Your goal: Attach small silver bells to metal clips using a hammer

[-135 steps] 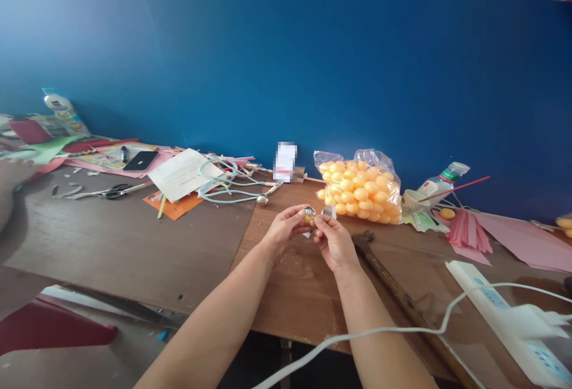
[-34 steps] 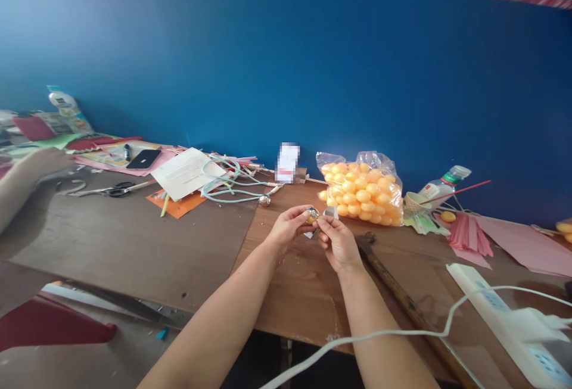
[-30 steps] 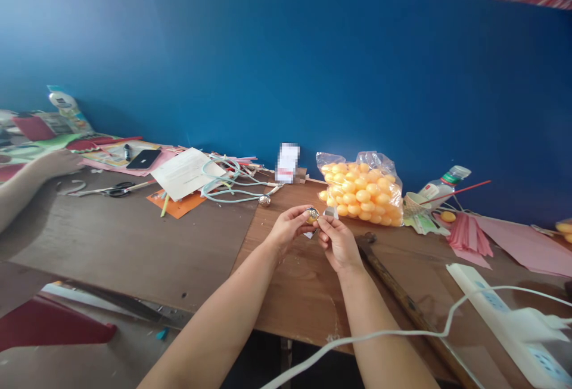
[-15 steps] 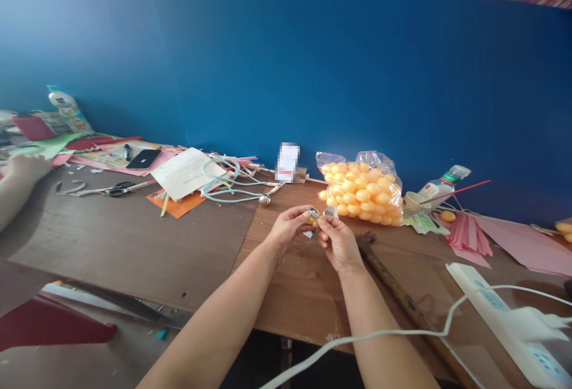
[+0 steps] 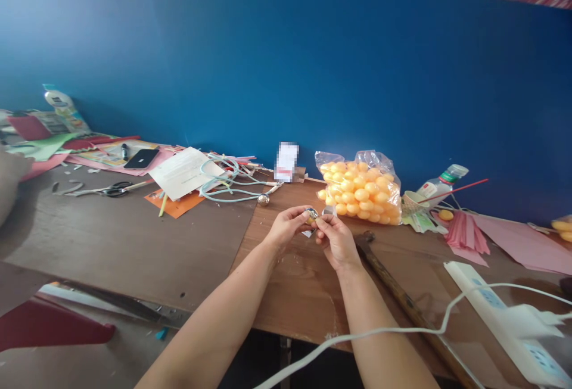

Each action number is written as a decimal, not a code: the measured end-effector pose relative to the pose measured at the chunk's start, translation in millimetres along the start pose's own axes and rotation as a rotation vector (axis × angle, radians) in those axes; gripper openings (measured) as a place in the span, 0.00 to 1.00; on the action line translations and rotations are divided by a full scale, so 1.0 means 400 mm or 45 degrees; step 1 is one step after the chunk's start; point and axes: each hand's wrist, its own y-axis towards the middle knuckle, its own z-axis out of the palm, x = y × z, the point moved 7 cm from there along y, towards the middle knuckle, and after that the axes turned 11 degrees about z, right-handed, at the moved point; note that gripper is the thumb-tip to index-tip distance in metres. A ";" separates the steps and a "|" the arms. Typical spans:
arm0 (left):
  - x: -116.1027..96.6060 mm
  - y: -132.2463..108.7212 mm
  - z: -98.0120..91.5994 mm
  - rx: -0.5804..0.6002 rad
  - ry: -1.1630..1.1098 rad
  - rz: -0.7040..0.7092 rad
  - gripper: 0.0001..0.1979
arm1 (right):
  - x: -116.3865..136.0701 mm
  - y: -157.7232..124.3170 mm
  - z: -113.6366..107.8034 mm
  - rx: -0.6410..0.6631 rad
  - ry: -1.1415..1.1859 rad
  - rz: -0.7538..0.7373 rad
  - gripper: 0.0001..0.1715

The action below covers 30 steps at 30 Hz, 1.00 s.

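Note:
Between the thumb and fingers of my left hand point(image 5: 288, 225) is a small ball point(image 5: 311, 213), partly shiny silver and partly yellow. My right hand point(image 5: 335, 237) meets it from the right, with thumb and forefinger pinched at the ball's edge; whatever lies in that pinch is too small to make out. A pale silvery piece point(image 5: 329, 210) shows just behind the right fingers, and a whitish scrap point(image 5: 307, 233) pokes out below the ball. Behind my hands stands a clear bag of yellow-orange balls point(image 5: 361, 192). A separate silver ball point(image 5: 263, 199) rests to the left.
Left lie scissors point(image 5: 118, 189), a phone point(image 5: 142, 159), white paper point(image 5: 185, 179) and a coiled light-blue cord point(image 5: 223, 189). Right are a bottle point(image 5: 440, 183), pink strips point(image 5: 466, 233), a dark rod point(image 5: 402, 293) and a white power strip point(image 5: 487, 302). Its cable point(image 5: 370, 335) crosses my right forearm.
My hands have barely moved and stay together at the ball. At the far left, the other person's hand has shifted left off the papers and is blurred. The view has shifted slightly.

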 end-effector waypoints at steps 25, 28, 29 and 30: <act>0.024 -0.002 -0.008 -0.027 -0.071 -0.095 0.18 | -0.014 0.017 0.000 0.117 0.034 0.029 0.18; 0.023 -0.002 -0.005 0.000 -0.060 -0.095 0.17 | -0.017 0.022 -0.005 0.072 -0.041 -0.010 0.18; 0.022 -0.003 -0.004 0.010 -0.050 -0.091 0.17 | -0.017 0.023 -0.008 0.052 -0.088 -0.036 0.18; 0.021 -0.003 -0.003 0.016 -0.038 -0.086 0.17 | -0.017 0.024 -0.010 0.035 -0.138 -0.063 0.18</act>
